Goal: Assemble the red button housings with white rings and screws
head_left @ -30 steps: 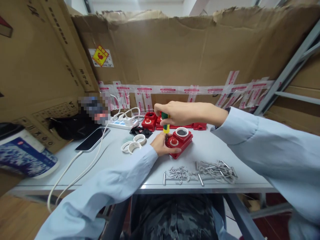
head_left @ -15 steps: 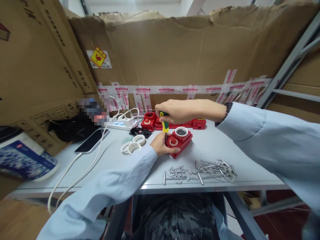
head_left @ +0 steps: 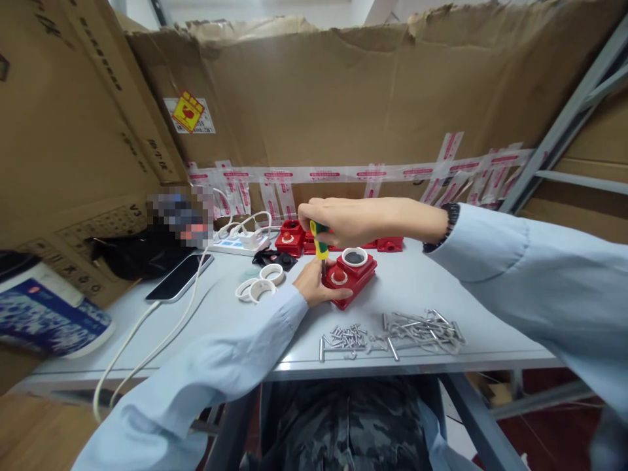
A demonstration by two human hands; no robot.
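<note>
**Hands at a red box, head view.**

- **Right hand** [head_left: 343, 221]: closed in a fist round the green-and-yellow handle of a screwdriver [head_left: 318, 242]. The tool stands nearly upright, shaft down, over the left corner of the box [head_left: 356, 275]. Its tip is too small to make out.
- **Left hand** [head_left: 313, 282]: clasped on the left side of the box, fingers pressed to its wall.
- **Box:** rests on the table [head_left: 441, 288] near the middle, turned cornerwise to the person. Its top carries a red button [head_left: 338, 277] and, behind it, a white-rimmed round opening [head_left: 354, 256].
- **Handling (judged):** the box looks like hard moulded plastic, stiff and light, so it would probably slide or spin on the smooth tabletop under a twisting load. The side walls offer the firmest hold, clear of the button and the opening. The screwdriver is rigid and is best taken by its thick handle.
- **Surroundings:**
  - White rings [head_left: 258, 286] lie just left of the left hand.
  - Short screws [head_left: 346, 337] lie near the front edge, with a heap of longer pins [head_left: 426, 327] to their right.
  - A row of boxes [head_left: 289, 237] stands behind the hands, beside a power strip [head_left: 238, 243].
  - A phone [head_left: 179, 276] lies further left, on a white cable [head_left: 147, 324].
  - A cardboard wall [head_left: 343, 98] closes the back.
</note>
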